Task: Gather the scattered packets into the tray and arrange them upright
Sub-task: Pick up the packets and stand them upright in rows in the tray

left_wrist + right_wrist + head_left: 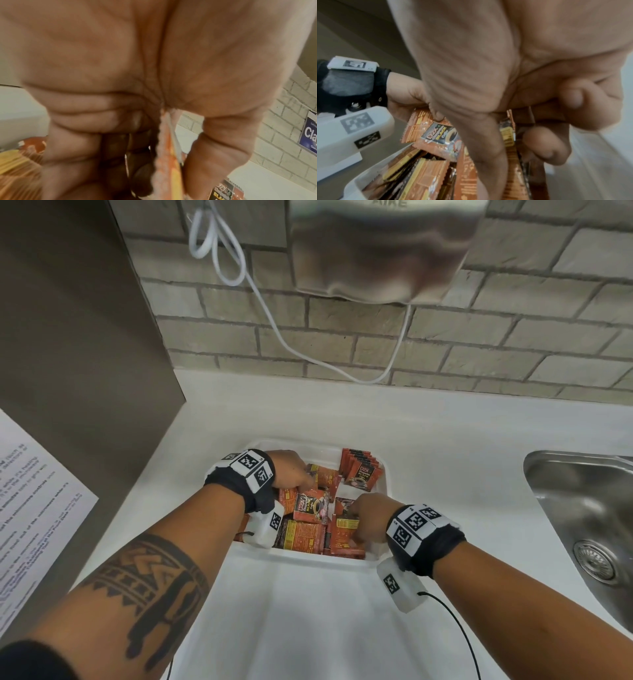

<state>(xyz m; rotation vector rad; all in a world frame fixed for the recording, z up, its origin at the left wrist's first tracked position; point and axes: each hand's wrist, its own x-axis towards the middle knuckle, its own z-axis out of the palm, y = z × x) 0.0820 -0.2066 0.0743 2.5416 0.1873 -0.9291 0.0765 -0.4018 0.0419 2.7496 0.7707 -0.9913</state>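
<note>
Orange-red foil coffee packets [308,534] with black panel, yellow and white lettering; reverse sides orange with yellow blocks. Upright row of red-and-black packets [361,470] at tray's 1 o'clock. White rectangular plastic tray [301,558] on white countertop [445,440]. Black fabric wristbands [442,549] bearing white blocks with black square-code markers. Black geometric banded tattoo [147,583] on left forearm. Grey-beige brick wall [479,347] at 12 o'clock; silver steel sink [582,501] at 3 o'clock.

Both forearms reach forward and down, wrists banded. The left hand [291,469], farther off, curls its fingers and pinches a packet [164,155] edge. The right hand [371,517], nearer, bends inward, fingers and thumb clamped on packets [508,135].
</note>
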